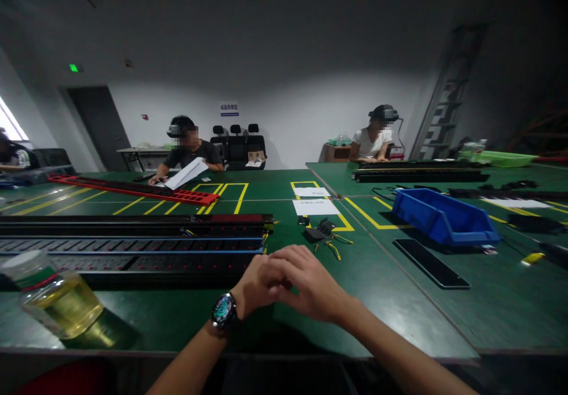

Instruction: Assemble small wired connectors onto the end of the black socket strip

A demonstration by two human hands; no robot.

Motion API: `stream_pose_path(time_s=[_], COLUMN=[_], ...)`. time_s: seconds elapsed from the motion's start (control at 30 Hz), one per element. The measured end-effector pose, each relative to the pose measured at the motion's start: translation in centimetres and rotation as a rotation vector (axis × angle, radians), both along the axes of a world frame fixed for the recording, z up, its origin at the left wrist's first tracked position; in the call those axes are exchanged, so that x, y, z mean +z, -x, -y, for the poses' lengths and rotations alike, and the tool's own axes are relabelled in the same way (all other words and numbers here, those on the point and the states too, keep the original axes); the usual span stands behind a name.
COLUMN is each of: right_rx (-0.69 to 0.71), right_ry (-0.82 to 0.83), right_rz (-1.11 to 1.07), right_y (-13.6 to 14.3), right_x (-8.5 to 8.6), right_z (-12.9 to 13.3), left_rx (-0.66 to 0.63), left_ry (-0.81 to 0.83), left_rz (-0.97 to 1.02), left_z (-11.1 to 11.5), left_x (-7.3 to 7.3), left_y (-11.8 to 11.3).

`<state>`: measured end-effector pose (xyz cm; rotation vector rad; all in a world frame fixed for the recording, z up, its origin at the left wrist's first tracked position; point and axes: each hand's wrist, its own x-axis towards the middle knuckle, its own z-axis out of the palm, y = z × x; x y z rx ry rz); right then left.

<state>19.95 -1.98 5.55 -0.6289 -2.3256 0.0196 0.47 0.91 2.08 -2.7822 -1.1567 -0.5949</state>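
My left hand (256, 285), with a round-faced watch (223, 311) on its wrist, is curled just above the green table. Across its fingers lies my right hand (306, 279), bent over and touching it. What the left fingers hold, if anything, is hidden under the right hand. Just beyond my hands are small black parts (320, 229) and short yellow-tipped cables (332, 248). Long black rails (195, 262) with red dots and a blue strip end close to my left hand. To the right, a dark phone (430, 263) lies flat on the table.
A bottle of yellow liquid (62, 300) stands at the near left edge. A blue bin (444, 214) sits at the right, white papers (316, 207) ahead, and a red rail (133, 189) farther left. Two people with head-worn cameras (189, 152) (373, 141) work across the table.
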Motion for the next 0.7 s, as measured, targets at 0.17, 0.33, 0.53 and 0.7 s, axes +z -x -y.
stream_pose_path(time_s=[0.17, 0.33, 0.53, 0.7], right_rx=[-0.291, -0.555, -0.788, -0.808], right_ry=[0.048, 0.074, 0.092, 0.120], right_rz=[-0.287, -0.510, -0.543, -0.412], right_y=[-5.4, -10.8, -14.7, -16.5], right_x=[-0.3, -1.8, -5.9, -8.5], right_z=[-5.1, -10.8, -13.8, -14.1], left_rx=[0.358, 0.336, 0.276, 0.272], left_ry=[-0.045, -0.133, -0.158, -0.187], left_rz=[0.050, 0.009, -0.019, -0.060], left_z=[-0.2, 0.1, -0.2, -0.5], left_x=[1.1, 0.6, -1.0, -1.6], left_y=[2.3, 3.8, 3.4, 3.4])
